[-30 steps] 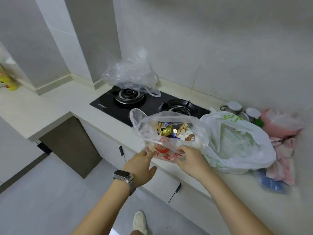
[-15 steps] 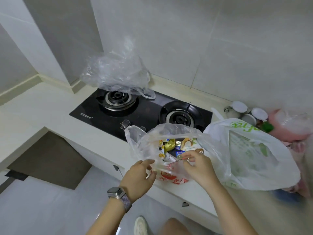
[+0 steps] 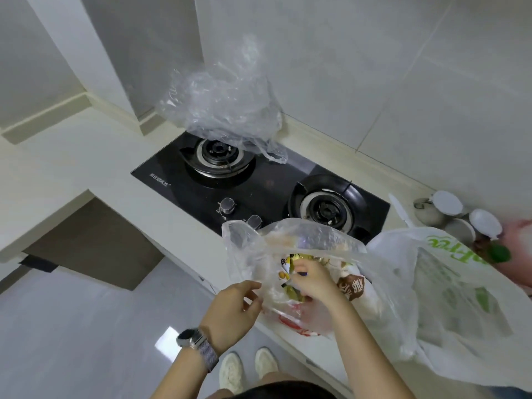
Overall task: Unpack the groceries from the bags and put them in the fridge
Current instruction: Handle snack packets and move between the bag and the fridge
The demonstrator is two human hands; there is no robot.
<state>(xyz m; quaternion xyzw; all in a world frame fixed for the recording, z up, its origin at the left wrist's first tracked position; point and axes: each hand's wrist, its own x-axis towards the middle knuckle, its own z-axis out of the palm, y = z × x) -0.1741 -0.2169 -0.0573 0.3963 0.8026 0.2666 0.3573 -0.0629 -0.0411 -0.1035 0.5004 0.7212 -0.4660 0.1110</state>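
A clear plastic bag (image 3: 311, 240) of packaged snacks stands at the counter's front edge, its mouth pulled wide. My left hand (image 3: 233, 309), with a watch on the wrist, pinches the bag's near rim. My right hand (image 3: 312, 280) is inside the bag, fingers curled round a yellow snack packet (image 3: 290, 262). A brown-labelled packet (image 3: 352, 287) lies beside it in the bag. A white bag with green print (image 3: 460, 298) sits just to the right. The fridge is out of view.
An empty crumpled clear bag (image 3: 224, 102) lies on the back left burner of the black gas hob (image 3: 276, 182). Lidded cups (image 3: 444, 204) and pink cloth (image 3: 521, 234) crowd the right wall. The pale counter (image 3: 72, 162) runs left; the floor is below.
The camera has come closer over the counter. My right hand went from the bag's front rim down into the bag and closed on the yellow packet. My left hand still pinches the rim.
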